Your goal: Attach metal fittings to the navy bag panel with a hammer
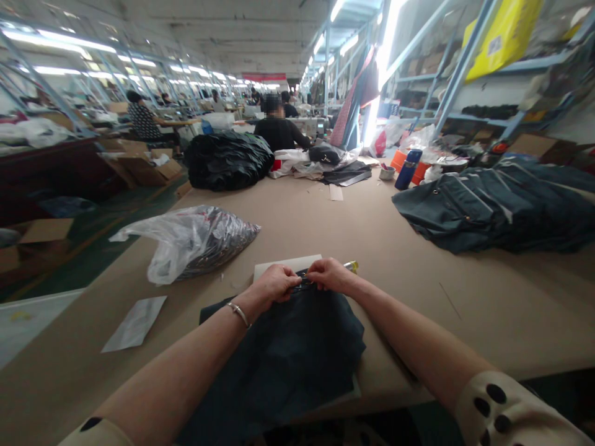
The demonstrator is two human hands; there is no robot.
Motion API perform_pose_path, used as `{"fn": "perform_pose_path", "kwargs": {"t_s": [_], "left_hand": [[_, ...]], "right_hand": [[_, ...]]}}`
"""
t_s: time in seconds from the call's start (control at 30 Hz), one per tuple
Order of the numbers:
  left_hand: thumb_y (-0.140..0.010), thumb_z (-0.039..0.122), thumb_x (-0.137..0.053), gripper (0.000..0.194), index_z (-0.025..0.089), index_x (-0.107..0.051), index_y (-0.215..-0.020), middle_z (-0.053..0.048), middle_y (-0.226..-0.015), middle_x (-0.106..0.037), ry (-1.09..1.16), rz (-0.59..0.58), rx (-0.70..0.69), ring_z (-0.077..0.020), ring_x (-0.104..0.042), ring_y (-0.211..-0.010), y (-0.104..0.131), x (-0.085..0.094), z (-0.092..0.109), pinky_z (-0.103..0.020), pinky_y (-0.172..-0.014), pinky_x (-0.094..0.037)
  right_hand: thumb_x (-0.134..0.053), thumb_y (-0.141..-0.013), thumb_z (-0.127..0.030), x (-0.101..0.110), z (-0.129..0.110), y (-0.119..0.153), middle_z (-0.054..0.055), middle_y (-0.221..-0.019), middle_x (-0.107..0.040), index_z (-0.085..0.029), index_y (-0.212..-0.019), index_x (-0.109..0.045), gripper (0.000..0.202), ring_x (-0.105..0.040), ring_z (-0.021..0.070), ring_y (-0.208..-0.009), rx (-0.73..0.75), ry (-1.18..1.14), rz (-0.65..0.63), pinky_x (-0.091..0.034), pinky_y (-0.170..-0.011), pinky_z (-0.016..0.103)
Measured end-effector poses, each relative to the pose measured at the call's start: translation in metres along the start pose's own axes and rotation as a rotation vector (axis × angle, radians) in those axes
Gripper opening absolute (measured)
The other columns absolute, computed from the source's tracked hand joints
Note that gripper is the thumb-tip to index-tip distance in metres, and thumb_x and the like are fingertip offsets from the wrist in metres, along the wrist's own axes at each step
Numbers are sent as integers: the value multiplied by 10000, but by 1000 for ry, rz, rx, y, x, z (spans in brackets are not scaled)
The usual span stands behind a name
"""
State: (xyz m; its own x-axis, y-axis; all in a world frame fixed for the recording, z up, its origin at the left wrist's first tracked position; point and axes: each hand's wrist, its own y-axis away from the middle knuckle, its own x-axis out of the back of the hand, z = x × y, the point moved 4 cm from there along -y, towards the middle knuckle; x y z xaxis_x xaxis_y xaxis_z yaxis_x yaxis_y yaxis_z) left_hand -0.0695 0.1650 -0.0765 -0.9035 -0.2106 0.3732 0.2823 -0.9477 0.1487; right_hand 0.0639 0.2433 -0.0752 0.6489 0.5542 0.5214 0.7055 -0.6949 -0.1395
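Strip lights (77, 41) glow in the background, and on the table (372, 235) the dark cloth (307, 347) spreads toward the body, its far edge right at the fingers (292, 282). Left hand (275, 282) and right hand (328, 274) sit near each other, both pinching that edge, forearms stretched forward and angling inward.

The person's short right sleeve (523, 406) is cream fabric printed with large, rounded black spots (496, 393); the left sleeve (106, 436), also cream, shows black too. A slim silver-coloured bangle (240, 316) circles the left wrist (250, 302). The left hand (277, 282) and right hand (328, 274) are bare.
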Motion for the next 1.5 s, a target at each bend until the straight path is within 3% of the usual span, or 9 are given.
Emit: {"fn": "perform_pose_path", "kwargs": {"t_s": [0.07,0.17,0.33,0.5,0.63,0.8,0.93,1.17,1.5], "left_hand": [[-792,203,-621,166,143,-529,-667,37,-454,-448,31,-5,-11,-83,-411,-355,-1,-1,-2,-179,-358,-246],[-811,208,-602,156,140,-530,-690,45,-449,-427,84,-25,-15,-70,-381,-354,0,-2,-1,-168,-358,-234],[-807,243,-635,152,120,-560,-761,37,-532,-468,185,-127,72,-56,-436,-419,11,2,2,-150,-417,-350],[-799,247,-646,166,113,-549,-787,37,-564,-468,256,-181,141,-48,-444,-434,18,6,3,-134,-415,-338],[-794,229,-638,144,120,-544,-791,38,-559,-471,237,-167,154,-52,-434,-431,12,7,0,-149,-418,-332],[-776,175,-634,109,127,-538,-759,53,-516,-467,99,-72,147,-57,-441,-423,5,4,0,-177,-463,-390],[-831,146,-555,101,116,-539,-736,63,-462,-427,-44,-66,142,-65,-412,-380,2,2,2,-177,-410,-315],[-886,164,-507,148,122,-519,-745,79,-448,-385,-176,-77,133,-62,-386,-370,-1,4,-1,-174,-386,-276],[-874,142,-514,115,114,-555,-770,79,-457,-407,-258,-55,127,-59,-388,-365,-2,12,-9,-173,-380,-296]], "right_hand": [[-581,-803,-201,-2,-1,1,-66,-498,-524,-131,-859,-662,121,-470,55,-432,33,22,1,-330,-433,167],[-580,-777,-146,-4,-3,1,-61,-537,-538,-125,-807,-659,87,-468,51,-449,84,68,20,-330,-454,171],[-574,-778,-139,-2,-8,1,-47,-563,-549,-148,-792,-682,109,-498,72,-551,251,167,112,-346,-560,192],[-581,-775,-116,-3,-13,6,-20,-699,-627,-169,-783,-700,131,-531,80,-665,374,196,155,-370,-657,194],[-620,-726,-95,-4,-8,7,-21,-704,-629,-168,-809,-699,136,-531,85,-659,339,184,163,-388,-648,194],[-633,-735,-124,-3,0,5,-26,-654,-626,-159,-869,-713,160,-548,91,-628,225,200,165,-406,-607,189],[-591,-778,-139,-2,3,2,-13,-619,-639,-158,-846,-730,156,-555,100,-585,156,272,154,-423,-603,206],[-568,-755,-128,-7,6,-7,42,-826,-723,-174,-871,-741,213,-634,154,-780,139,422,140,-448,-744,239],[-565,-724,-148,-9,2,-9,40,-842,-718,-202,-862,-714,210,-629,168,-807,91,560,130,-414,-705,245]]}}
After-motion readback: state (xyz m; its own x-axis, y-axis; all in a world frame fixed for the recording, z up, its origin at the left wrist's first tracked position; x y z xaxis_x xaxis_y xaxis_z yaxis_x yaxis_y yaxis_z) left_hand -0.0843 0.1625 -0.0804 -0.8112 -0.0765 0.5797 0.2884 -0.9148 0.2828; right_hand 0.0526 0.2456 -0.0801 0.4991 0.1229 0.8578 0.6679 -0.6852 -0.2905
